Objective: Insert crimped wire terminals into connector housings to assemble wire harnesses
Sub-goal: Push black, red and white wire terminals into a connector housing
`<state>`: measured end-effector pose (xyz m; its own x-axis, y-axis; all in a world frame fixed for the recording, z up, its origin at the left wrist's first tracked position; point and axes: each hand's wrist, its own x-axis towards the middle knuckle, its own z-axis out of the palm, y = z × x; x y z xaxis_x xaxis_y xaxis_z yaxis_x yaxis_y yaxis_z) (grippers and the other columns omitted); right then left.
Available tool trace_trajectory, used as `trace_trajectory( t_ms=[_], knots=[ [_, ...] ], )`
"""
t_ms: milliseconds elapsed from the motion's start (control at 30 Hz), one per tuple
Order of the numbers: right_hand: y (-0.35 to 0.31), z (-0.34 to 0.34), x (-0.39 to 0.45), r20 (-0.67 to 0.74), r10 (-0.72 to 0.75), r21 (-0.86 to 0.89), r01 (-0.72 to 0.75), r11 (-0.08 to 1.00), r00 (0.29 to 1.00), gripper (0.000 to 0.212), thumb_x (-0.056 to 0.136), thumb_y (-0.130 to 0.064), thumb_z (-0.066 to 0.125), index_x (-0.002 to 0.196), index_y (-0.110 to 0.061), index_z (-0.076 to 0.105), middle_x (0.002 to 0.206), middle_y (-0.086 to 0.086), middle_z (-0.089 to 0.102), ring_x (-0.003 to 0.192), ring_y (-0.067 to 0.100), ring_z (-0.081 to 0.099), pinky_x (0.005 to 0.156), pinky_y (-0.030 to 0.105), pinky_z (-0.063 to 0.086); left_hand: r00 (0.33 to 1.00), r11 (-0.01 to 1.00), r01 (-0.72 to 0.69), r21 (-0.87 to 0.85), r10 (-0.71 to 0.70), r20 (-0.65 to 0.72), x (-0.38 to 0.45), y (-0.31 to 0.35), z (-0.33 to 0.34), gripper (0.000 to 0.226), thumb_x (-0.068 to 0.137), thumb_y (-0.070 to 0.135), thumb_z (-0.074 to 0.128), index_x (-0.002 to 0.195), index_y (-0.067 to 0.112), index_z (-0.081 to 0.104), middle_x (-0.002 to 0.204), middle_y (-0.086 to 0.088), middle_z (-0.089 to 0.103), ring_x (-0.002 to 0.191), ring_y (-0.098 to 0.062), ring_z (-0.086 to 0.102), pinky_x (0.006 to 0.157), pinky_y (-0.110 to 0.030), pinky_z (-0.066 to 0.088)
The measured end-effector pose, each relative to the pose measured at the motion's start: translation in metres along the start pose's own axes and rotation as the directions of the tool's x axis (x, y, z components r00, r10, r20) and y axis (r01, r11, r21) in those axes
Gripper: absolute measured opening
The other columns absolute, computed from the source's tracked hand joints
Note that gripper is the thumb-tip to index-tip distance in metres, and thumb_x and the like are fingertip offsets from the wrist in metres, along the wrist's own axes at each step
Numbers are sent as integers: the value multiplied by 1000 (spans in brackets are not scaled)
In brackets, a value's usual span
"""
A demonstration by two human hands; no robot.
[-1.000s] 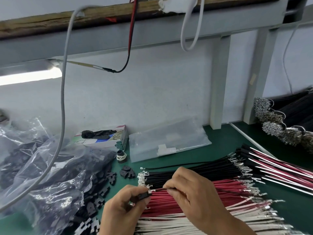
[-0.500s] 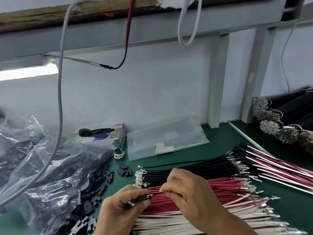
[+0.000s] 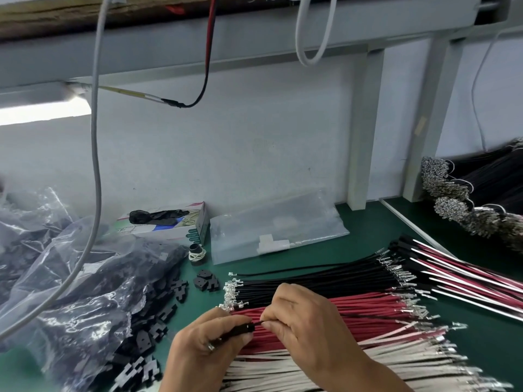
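Note:
My left hand [image 3: 203,346] grips a small black connector housing [image 3: 245,327] between thumb and fingers. My right hand [image 3: 305,326] pinches a black wire [image 3: 258,323] right at the housing's open end, with the terminal hidden inside or behind my fingertips. Under both hands lie rows of cut wires with crimped terminals: black wires [image 3: 311,281], red wires [image 3: 368,306] and white wires [image 3: 396,360]. Loose black housings [image 3: 158,326] are scattered on the green mat to the left.
A clear bag of black housings [image 3: 70,301] fills the left side. A glove box [image 3: 167,224], a small spool [image 3: 197,253] and a flat plastic bag [image 3: 277,233] sit at the back. Finished harnesses [image 3: 467,273] lie right; terminal bundles [image 3: 458,205] beyond. A grey cable [image 3: 97,165] hangs down.
My right hand has closed the gap to the housing; the length of bare wire seen between the two hands has shrunk to almost nothing. Both hands stay low over the red wires.

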<state>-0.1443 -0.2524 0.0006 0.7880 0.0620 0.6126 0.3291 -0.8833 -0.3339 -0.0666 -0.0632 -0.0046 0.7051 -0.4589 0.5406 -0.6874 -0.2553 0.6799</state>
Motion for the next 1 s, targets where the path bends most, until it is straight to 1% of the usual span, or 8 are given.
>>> trace_trajectory(
  t_ms=[233, 300, 500, 600, 700, 767, 867, 1000],
  knots=[
    [-3, 4, 1, -35, -65, -38, 64, 997, 997, 15, 93, -30, 59, 86, -21, 68, 85, -9, 56, 75, 9, 54, 62, 27, 49, 1000, 1000, -5, 23, 5, 10, 0, 2, -1, 19, 67, 26, 93, 80, 36, 83, 73, 19, 70, 60, 3, 63, 61, -7, 48],
    [-4, 3, 1, -49, -61, -59, 58, 997, 997, 13, 94, -30, 62, 86, -21, 68, 85, -10, 56, 74, 9, 54, 61, 27, 50, 1000, 1000, 1, 28, -1, 6, 0, 4, 1, 22, 66, 24, 85, 83, 37, 83, 73, 19, 70, 59, 3, 63, 60, -6, 47],
    [-11, -2, 8, -247, -144, -266, 75, 961, 958, 2, 90, -20, 73, 92, -21, 71, 90, -6, 61, 79, 15, 55, 65, 27, 46, 979, 983, 119, -137, -140, -150, 3, -1, -2, 41, 69, 13, 82, 99, 41, 81, 66, 8, 67, 54, -5, 59, 56, -19, 53],
    [-11, 6, 3, -14, -168, -301, 156, 941, 986, 7, 80, -20, 76, 82, -24, 70, 83, -8, 60, 73, 15, 53, 56, 29, 45, 945, 918, 219, -330, -285, -164, 1, -6, -5, 38, 69, 9, 81, 94, 37, 83, 63, -2, 67, 53, -8, 58, 54, -21, 56],
    [-9, 12, 1, 192, -12, -336, 77, 939, 981, 20, 71, -45, 80, 84, -33, 71, 80, -16, 58, 74, 9, 55, 58, 26, 49, 920, 871, 280, -403, -363, -145, 3, -8, -8, 33, 67, 8, 82, 91, 31, 85, 58, -7, 64, 51, -11, 57, 52, -18, 53],
    [-7, 13, 1, 176, 24, -313, 33, 949, 984, 18, 67, -43, 84, 77, -34, 72, 75, -16, 54, 71, 8, 53, 56, 25, 48, 910, 858, 296, -420, -387, -151, 5, -9, -9, 29, 66, 7, 83, 89, 23, 85, 56, -9, 62, 48, -13, 56, 51, -17, 52],
    [-4, 12, 0, 125, 5, -286, 31, 958, 992, 15, 67, -22, 84, 71, -31, 72, 72, -14, 52, 67, 10, 49, 53, 27, 46, 902, 832, 320, -453, -414, -123, 6, -11, -10, 25, 66, 7, 81, 89, 17, 85, 64, -26, 66, 48, -17, 56, 52, -21, 54],
    [-3, 4, 0, 62, 44, -211, -30, 977, 997, 15, 80, -17, 78, 82, -29, 69, 82, -15, 58, 72, 6, 54, 58, 24, 49, 907, 811, 324, -488, -412, -83, 5, -18, -13, 25, 72, 8, 79, 94, 19, 85, 72, -25, 72, 50, -19, 58, 51, -22, 54]
  ],
)
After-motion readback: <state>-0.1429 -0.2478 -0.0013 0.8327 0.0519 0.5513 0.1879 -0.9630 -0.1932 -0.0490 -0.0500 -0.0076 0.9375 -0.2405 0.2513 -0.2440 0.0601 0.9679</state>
